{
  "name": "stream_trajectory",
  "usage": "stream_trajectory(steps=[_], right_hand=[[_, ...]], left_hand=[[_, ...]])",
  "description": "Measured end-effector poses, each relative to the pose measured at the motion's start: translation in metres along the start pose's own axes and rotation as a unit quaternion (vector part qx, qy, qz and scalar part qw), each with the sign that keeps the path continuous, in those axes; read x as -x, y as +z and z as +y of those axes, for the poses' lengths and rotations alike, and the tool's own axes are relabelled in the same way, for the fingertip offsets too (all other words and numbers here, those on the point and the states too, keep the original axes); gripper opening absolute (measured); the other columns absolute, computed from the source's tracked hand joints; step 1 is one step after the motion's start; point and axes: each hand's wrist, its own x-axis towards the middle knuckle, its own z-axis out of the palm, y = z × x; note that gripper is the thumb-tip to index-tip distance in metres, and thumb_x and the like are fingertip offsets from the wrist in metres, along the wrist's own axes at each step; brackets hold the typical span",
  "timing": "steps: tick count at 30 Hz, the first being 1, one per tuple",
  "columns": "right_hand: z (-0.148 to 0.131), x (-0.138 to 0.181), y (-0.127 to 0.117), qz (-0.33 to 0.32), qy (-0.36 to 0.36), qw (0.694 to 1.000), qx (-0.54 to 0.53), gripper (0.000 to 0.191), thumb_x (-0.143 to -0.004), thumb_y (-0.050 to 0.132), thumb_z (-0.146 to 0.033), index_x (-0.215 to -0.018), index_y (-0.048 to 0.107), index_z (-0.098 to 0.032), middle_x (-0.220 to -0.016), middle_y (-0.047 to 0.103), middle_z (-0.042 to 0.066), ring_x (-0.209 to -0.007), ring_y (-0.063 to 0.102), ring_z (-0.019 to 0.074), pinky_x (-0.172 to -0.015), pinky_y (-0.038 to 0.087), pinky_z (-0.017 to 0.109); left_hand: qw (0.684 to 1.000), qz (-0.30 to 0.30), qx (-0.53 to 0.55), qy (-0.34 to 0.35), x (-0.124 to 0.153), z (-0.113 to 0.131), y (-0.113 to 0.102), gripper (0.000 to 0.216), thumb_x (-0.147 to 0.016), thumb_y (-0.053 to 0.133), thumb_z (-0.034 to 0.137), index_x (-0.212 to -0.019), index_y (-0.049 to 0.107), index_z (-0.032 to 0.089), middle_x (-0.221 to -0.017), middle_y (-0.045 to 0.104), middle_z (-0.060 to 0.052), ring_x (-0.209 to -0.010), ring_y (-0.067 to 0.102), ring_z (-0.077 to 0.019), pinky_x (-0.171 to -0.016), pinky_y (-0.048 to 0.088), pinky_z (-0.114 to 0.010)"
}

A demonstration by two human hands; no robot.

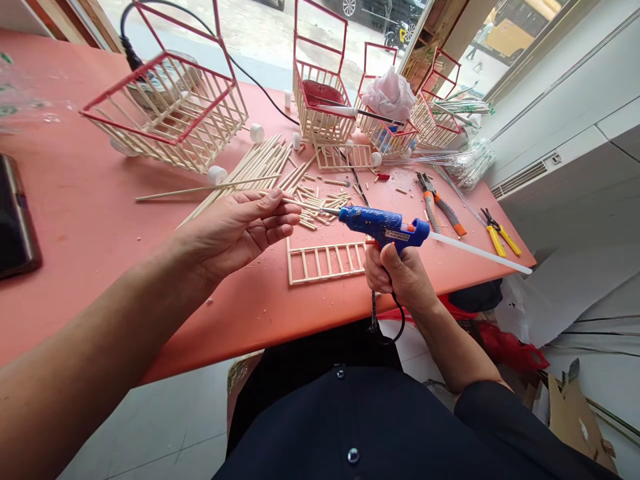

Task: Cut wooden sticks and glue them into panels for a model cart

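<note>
My right hand (397,273) grips the handle of a blue hot glue gun (385,225), whose white glue stick juts out to the right. Its nozzle points left at a short wooden stick (299,202) pinched between the thumb and fingers of my left hand (245,223). Under the gun, a ladder-like frame of wooden sticks (325,261) lies flat on the salmon-pink table (90,220). Loose wooden sticks (265,170) are scattered behind my left hand.
Several stick baskets with red frames stand at the back: a large tilted one (167,110) and smaller ones (323,100). Orange pliers (440,207) and yellow cutters (500,230) lie at the right. A dark phone (15,220) rests at the left edge. Cardboard and bags lie on the floor.
</note>
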Motion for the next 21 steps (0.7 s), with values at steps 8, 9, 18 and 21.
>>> stream_trajectory(steps=[8,9,18,21], right_hand=[[-0.0017,0.0011,0.0018,0.007,0.011,1.0,0.011,0.075,-0.096,0.084,-0.084,-0.07,0.046,-0.025,-0.054,0.037,-0.012,-0.041,0.029,0.0031,-0.042,0.029,0.021],[-0.0016,0.0011,0.0019,0.008,0.012,1.0,0.011,0.075,-0.096,0.084,-0.084,-0.071,0.046,-0.025,-0.054,0.037,-0.012,-0.041,0.029,0.0032,-0.041,0.029,0.021],[-0.0017,0.0011,0.0028,0.016,0.013,1.0,0.01,0.071,-0.094,0.086,-0.084,-0.078,0.051,-0.025,-0.054,0.037,-0.013,-0.041,0.029,0.0035,-0.041,0.027,0.022],[-0.0028,0.0018,0.0034,0.021,0.016,0.999,0.02,0.073,-0.093,0.085,-0.087,-0.076,0.049,-0.026,-0.053,0.037,-0.013,-0.041,0.029,0.0036,-0.041,0.028,0.023]], left_hand=[[1.0,-0.008,0.01,-0.005,0.0001,-0.0009,0.0006,0.044,-0.118,0.059,0.007,-0.078,0.074,0.014,-0.072,0.077,-0.001,-0.06,0.074,-0.0073,-0.061,0.062,-0.011],[1.0,-0.008,0.012,-0.005,0.0001,-0.0008,0.0006,0.043,-0.117,0.06,0.007,-0.078,0.074,0.014,-0.071,0.076,-0.001,-0.059,0.074,-0.0073,-0.06,0.062,-0.011],[1.0,-0.005,0.002,-0.002,0.0006,-0.0007,-0.0007,0.038,-0.115,0.064,0.007,-0.079,0.075,0.014,-0.075,0.079,-0.002,-0.063,0.075,-0.0084,-0.063,0.061,-0.012],[1.0,-0.008,-0.002,0.001,-0.0004,-0.0013,-0.0027,0.033,-0.112,0.072,0.01,-0.08,0.075,0.015,-0.078,0.081,-0.003,-0.066,0.077,-0.0101,-0.065,0.064,-0.015]])
